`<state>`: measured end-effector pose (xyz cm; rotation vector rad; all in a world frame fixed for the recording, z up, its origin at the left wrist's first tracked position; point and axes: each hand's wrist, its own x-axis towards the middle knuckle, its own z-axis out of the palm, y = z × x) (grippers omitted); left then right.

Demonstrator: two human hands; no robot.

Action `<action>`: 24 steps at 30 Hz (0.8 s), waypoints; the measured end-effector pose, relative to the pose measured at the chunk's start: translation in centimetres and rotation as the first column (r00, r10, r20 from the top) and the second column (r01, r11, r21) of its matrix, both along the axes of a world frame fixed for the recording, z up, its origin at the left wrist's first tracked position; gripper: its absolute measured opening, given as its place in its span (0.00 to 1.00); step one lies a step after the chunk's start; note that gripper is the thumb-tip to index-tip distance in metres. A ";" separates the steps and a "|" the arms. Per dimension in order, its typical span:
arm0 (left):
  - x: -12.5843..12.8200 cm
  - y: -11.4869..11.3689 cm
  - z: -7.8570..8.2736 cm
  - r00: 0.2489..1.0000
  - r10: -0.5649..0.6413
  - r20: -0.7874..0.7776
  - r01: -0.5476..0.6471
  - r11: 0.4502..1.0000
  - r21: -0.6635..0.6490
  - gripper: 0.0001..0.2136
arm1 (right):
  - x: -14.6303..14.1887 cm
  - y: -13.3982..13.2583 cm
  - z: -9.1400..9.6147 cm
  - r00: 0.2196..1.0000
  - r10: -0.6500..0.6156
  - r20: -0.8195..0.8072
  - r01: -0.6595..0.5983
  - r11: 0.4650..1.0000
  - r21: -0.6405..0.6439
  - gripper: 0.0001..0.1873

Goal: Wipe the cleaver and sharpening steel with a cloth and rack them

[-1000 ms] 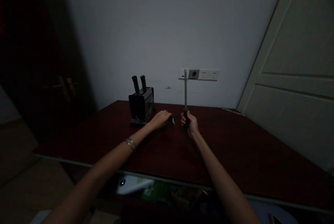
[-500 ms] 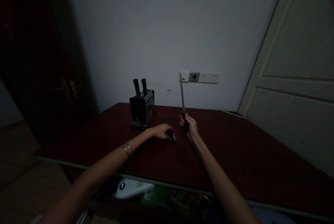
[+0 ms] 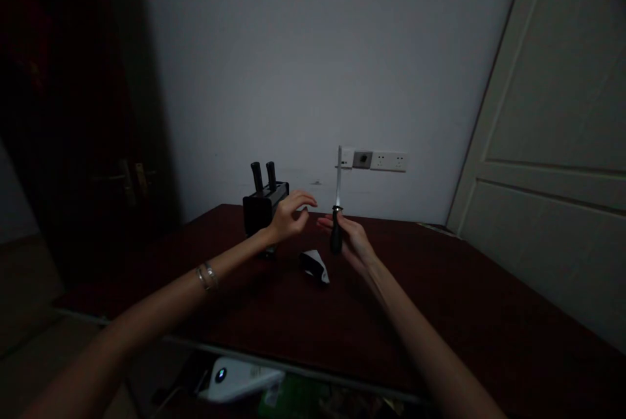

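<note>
My right hand (image 3: 353,242) holds a sharpening steel (image 3: 338,187) upright by its black handle, the fingers partly loosened around it. Raised above the table, my left hand (image 3: 288,214) holds nothing; its fingers are apart and reach toward the steel. A small black-and-white object (image 3: 314,265) lies on the dark red table (image 3: 440,315) just below both hands. Left of my left hand stands a black knife block (image 3: 261,209) with two black handles sticking out of its top.
A white wall with a socket strip (image 3: 374,160) is behind the table. A pale door (image 3: 562,145) stands at the right and a dark door (image 3: 73,145) at the left. A white device (image 3: 237,376) lies below the table's near edge.
My left hand let go of the small black-and-white object on the table and rose toward the steel. My right hand drew the steel nearer and loosened its fingers.
</note>
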<state>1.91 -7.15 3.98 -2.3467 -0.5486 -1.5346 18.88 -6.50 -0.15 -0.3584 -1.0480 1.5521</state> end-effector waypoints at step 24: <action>1.2 -5.3 6.5 0.977 0.075 -0.200 -0.072 0.997 0.026 0.14 | -2.0 -3.7 7.6 0.925 0.375 -0.062 -0.380 0.910 -0.166 0.22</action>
